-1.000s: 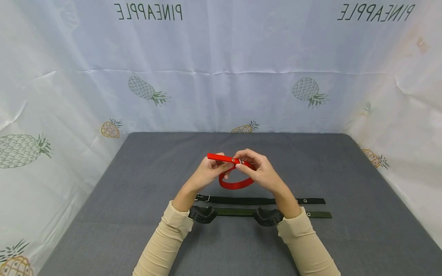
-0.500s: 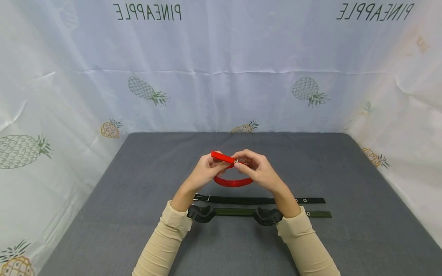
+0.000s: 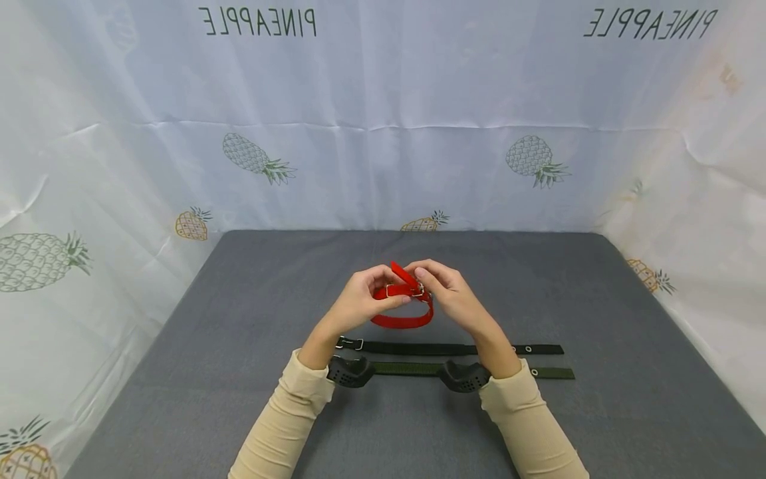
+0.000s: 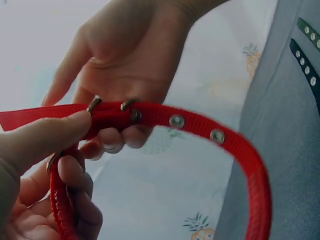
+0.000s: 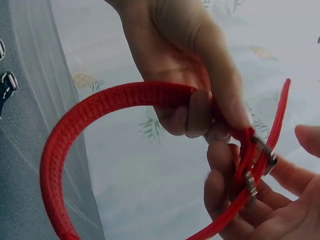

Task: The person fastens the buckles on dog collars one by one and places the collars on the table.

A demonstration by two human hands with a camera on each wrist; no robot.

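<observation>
A red buckled collar (image 3: 402,322) is held up as a loop in both hands, above the table. Its metal buckle (image 3: 420,291) is at the right front of the loop, and the free end (image 3: 402,271) sticks up through it. My left hand (image 3: 358,299) pinches the strap beside the buckle; in the left wrist view its thumb presses on the red band. Fingers of my right hand (image 3: 457,303) curl behind the strap at the buckle, while in the right wrist view its thumb (image 5: 307,138) is lifted off. Metal eyelets (image 4: 217,136) show along the band.
On the grey table (image 3: 239,412) a black collar (image 3: 413,348) and a green collar (image 3: 407,368) lie stretched out side by side below the hands. Black wrist devices (image 3: 351,372) hang under both wrists. A pineapple-print curtain (image 3: 383,80) surrounds the back and sides.
The free end, which pointed left across the left hand, now stands up steeply at the buckle. The left thumb has shifted lower onto the band, and the right thumb has lifted off the buckle.
</observation>
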